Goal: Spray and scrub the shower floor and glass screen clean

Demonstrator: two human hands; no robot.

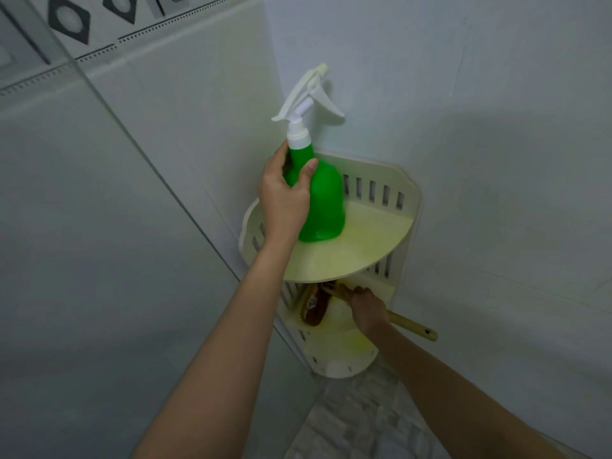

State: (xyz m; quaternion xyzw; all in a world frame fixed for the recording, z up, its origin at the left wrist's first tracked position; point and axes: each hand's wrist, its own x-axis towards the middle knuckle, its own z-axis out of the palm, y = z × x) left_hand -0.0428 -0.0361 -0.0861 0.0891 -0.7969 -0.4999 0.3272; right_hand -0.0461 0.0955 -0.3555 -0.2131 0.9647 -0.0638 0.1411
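Note:
A green spray bottle (pixel 326 200) with a white trigger head stands on the top tier of a cream corner shelf (pixel 374 236). My left hand (pixel 284 190) is wrapped around the bottle's neck and shoulder. One tier lower, my right hand (pixel 369 309) grips the wooden handle of a scrub brush (pixel 314 308); its brown bristle head lies on that tier and the handle's end sticks out to the right. The glass screen (pixel 49 61) crosses the upper left. A strip of the tiled shower floor (pixel 357 419) shows at the bottom.
White tiled walls meet in the corner behind the shelf. A border of dark patterned tiles (pixel 69 23) runs along the top left. A third, lowest shelf tier (pixel 341 359) hangs under the brush.

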